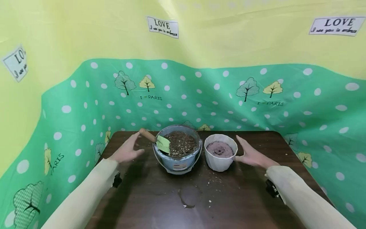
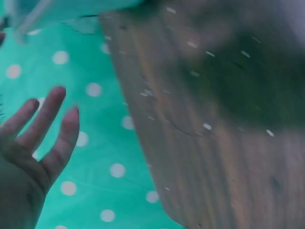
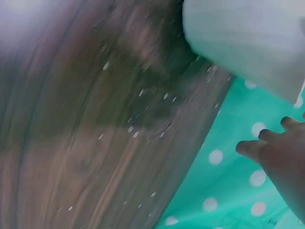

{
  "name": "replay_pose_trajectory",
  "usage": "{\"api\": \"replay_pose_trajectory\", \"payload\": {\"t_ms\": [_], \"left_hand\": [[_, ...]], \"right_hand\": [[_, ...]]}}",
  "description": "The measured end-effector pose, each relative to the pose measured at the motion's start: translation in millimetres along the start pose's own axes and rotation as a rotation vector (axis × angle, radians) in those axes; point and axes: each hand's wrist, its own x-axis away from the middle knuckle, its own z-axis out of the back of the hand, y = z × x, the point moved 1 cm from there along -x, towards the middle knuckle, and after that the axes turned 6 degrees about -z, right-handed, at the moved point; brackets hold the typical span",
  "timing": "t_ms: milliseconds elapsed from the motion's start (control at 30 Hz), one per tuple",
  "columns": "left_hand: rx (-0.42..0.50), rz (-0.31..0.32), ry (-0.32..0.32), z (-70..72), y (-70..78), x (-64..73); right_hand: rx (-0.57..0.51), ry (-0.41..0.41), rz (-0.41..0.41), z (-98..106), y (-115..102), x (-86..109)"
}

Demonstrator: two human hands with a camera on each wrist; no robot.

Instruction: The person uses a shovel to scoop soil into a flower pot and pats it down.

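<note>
Head view: the white pot [image 1: 218, 163] lies left of my right hand [image 1: 253, 156], the nearer; it and my left hand [image 1: 127, 150] spread, gripping nothing.

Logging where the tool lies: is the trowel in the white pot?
No, the trowel is at the blue bucket, its green blade over the soil.

Bucket [image 1: 171, 161]: blue-gry. Potting soil [image 1: 182, 144]: dk brn w/ lt specks. Hand trowel [image 1: 158, 141]: lt grn blade [image 1: 163, 144], brn handle [image 1: 148, 135]. Flowerpot [image 1: 219, 164]: wht; fill [image 1: 219, 149], purplish. Table [image 1: 228, 197]: dk brn, wood-grain. Backdrop cloth [image 1: 197, 82]: yel upper, grn lower w/ wht dots, tree prints, blk lettering. Sleeves [image 1: 303, 194]: off-wht. Wrist cams [image 1: 272, 188]: blk.
</note>
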Motion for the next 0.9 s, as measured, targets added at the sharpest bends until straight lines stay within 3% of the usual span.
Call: {"api": "replay_pose_trajectory", "payload": {"t_ms": [100,200,400,633,800,900], "left_hand": [[0.155,-0.005,0.006,9.1,16.5,-7.8],[0.22,0.027,0.014,18.5,32.0,-11.8],[0.2,0.064,0.04,29.5,52.9,-17.7],[0.234,0.086,0.016,30.0,66.3,-33.1],[0.229,0.123,-0.036,28.2,71.0,-41.6],[0.161,0.138,-0.048,28.1,74.6,-43.9]], "right_hand": [[-0.037,-0.035,-0.001,-4.6,-9.4,-0.7],[-0.074,-0.048,0.005,-10.1,-17.2,-3.4],[-0.074,-0.013,0.028,-20.9,-25.3,-12.7],[0.0,0.076,0.036,-21.5,-23.0,-14.9],[0.018,0.052,0.007,-19.3,-21.2,-13.4],[-0.017,0.017,0.005,-19.2,-20.1,-12.2]]}}
